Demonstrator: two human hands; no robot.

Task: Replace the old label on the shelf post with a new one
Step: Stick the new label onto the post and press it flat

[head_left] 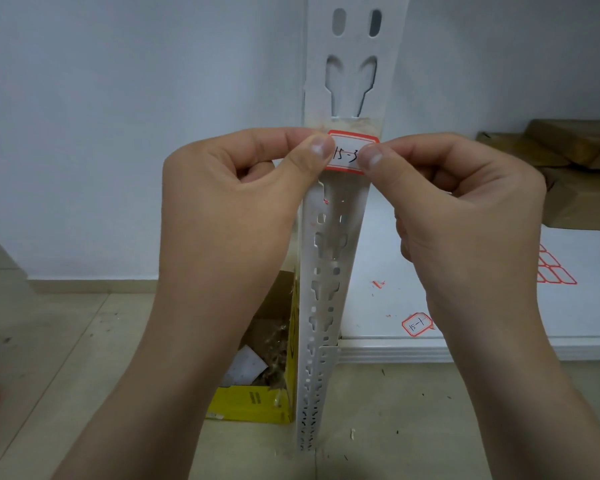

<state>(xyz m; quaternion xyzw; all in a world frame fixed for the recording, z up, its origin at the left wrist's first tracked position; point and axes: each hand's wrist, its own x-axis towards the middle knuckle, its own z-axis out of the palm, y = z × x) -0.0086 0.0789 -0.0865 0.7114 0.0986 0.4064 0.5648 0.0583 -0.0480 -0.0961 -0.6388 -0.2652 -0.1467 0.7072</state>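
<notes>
L to R: yellow box (253,403) of scraps sits on floor just beside post base. Left hand (229,209) pinches left edge of new label (349,154) betw. thumb and forefinger. Label, red-bordered, marked approx. "15-3", lies across front of shelf post (329,258), over yellowed adhesive residue (347,123). Right hand (465,209) pinches right edge the same way. Further right on shelf board (499,306): a peeled label (417,324) marked "15-1", prob. the old one, small red scraps nearby, and blank label sheet (555,268). Status est.: removal done; new label positioned, final press-down and smoothing remain. Bond to post cannot be confirmed.
</notes>
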